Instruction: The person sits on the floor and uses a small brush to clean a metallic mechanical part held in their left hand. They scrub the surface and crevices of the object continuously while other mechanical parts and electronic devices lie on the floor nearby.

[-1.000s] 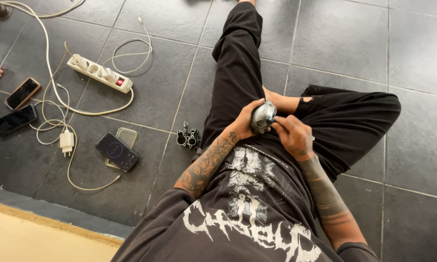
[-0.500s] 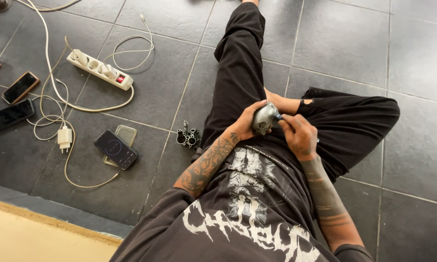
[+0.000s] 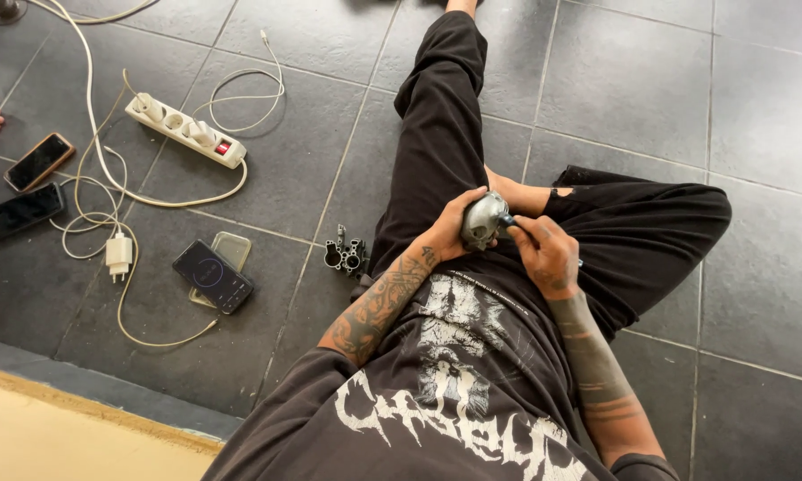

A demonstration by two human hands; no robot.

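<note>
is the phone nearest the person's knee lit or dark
Lit: the phone lies face up on the floor, its screen showing a faint ring.

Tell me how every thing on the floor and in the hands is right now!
Grey metal part: held up over the lap.
Left hand: wrapped around the part.
Right hand: fingers pinch a small tool against the part.
Power strip: flat, plugs in it.
White charger: lying loose, cable attached.
Dark phone: face up, screen lit.
Small black metal piece: on the tile, untouched.
</note>
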